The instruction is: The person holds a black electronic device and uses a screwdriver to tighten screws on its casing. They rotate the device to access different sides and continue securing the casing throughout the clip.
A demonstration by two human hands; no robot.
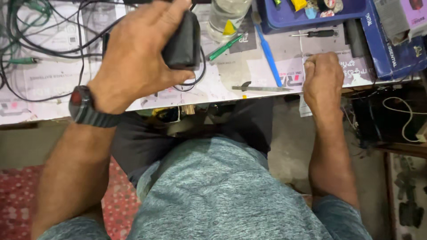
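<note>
Wires (31,44): tangled, upper left of the frame; best kept out of the way.
Left hand (133,58): upper middle, wrapped tight on a black box (183,42); best held firm and flat over the table (53,89).
Knife (260,88): flat, between both hands.
Right hand (322,80): right of middle, curled in a fist at the table edge, holding nothing seen.

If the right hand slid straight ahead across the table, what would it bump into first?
Probably the small black screwdriver, which lies just beyond the closed right hand. Past it sits the blue tray. Depth is hard to judge from above, so this is a best guess.
</note>
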